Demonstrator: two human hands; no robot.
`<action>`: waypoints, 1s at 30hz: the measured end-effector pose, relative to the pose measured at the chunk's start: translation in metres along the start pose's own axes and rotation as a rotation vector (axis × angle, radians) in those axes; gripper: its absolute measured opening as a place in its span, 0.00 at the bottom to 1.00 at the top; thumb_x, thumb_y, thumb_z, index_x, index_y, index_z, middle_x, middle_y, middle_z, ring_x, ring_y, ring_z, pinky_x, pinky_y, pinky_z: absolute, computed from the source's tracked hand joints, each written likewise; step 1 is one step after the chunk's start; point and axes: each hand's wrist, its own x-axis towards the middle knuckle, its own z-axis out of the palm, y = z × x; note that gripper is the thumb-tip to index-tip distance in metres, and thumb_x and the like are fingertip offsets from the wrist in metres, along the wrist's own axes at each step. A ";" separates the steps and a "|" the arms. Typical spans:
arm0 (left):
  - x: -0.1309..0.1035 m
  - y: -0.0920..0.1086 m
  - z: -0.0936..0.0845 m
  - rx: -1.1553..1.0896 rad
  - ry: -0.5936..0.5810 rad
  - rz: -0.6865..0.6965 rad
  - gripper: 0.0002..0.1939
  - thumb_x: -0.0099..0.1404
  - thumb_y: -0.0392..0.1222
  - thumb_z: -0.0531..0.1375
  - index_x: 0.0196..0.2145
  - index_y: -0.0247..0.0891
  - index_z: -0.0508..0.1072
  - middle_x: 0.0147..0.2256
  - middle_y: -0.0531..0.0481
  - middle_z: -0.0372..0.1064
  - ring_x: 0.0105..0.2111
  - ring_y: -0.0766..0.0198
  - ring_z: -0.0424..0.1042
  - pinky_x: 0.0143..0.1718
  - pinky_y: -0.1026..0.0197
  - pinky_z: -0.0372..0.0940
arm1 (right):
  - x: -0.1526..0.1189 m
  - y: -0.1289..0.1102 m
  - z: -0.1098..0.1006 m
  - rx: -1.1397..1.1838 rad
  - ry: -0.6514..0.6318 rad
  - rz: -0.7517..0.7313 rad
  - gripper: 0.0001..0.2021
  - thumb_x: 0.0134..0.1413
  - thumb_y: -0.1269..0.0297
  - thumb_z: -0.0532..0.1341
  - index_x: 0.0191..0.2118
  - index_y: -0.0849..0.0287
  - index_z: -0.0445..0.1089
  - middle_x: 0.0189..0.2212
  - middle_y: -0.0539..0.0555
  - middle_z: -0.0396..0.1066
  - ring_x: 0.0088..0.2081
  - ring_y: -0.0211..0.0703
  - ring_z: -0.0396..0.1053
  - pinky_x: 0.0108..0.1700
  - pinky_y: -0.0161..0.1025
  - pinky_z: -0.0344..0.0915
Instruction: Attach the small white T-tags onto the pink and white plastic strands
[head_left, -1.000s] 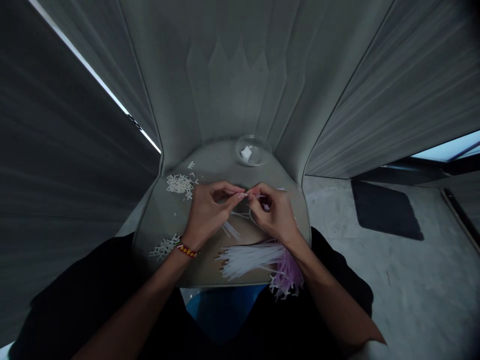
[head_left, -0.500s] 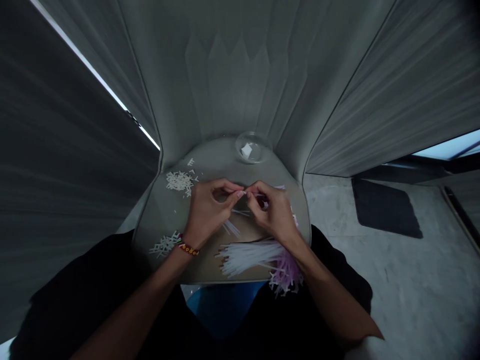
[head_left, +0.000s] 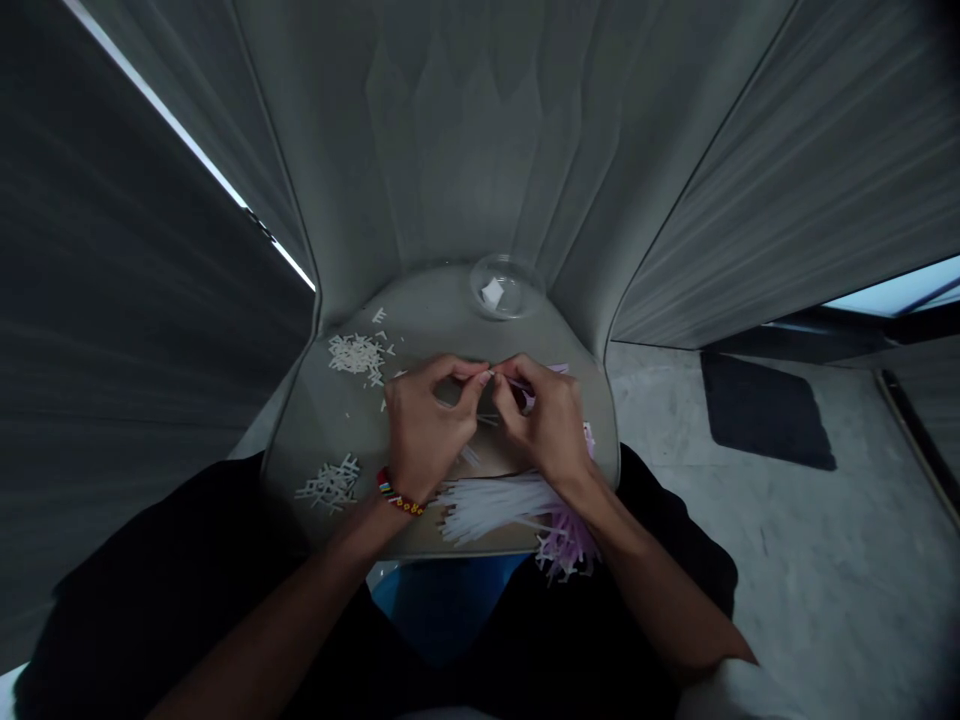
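Note:
My left hand (head_left: pixel 431 415) is closed in a pinch, thumb and forefinger on a tiny white piece (head_left: pixel 490 372). Meeting it fingertip to fingertip, my right hand (head_left: pixel 544 415) is pinched too, on what looks like a thin purple stick that shows behind the fingers; its full length is hidden. Below my right wrist lies a bundle of thin white sticks (head_left: pixel 491 508), beside pink-purple ones (head_left: pixel 566 545) with small white branched tips. A few loose clear sticks (head_left: pixel 470 455) rest under the hands. Small white pieces form one pile (head_left: pixel 356 354) at the upper left and another (head_left: pixel 330 485) nearer me.
Everything lies on the seat of a grey padded chair (head_left: pixel 300 420). A round clear dish (head_left: pixel 517 300) with a white square bit inside stands at the back of the seat. A blue object (head_left: pixel 442 600) shows below the front edge. A dark mat (head_left: pixel 765 410) lies on the floor at right.
My left hand has shifted slightly right and turned more upright, so the near pile of white pieces shows more fully. Both hands keep their pinch. The whole view has moved a little.

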 end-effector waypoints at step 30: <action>0.032 0.013 -0.045 -0.167 -0.372 -0.053 0.05 0.57 0.42 0.73 0.28 0.39 0.82 0.28 0.49 0.80 0.29 0.63 0.78 0.30 0.65 0.71 | 0.002 -0.005 -0.013 0.056 -0.115 -0.098 0.07 0.66 0.64 0.60 0.38 0.56 0.75 0.28 0.48 0.75 0.27 0.36 0.68 0.33 0.35 0.62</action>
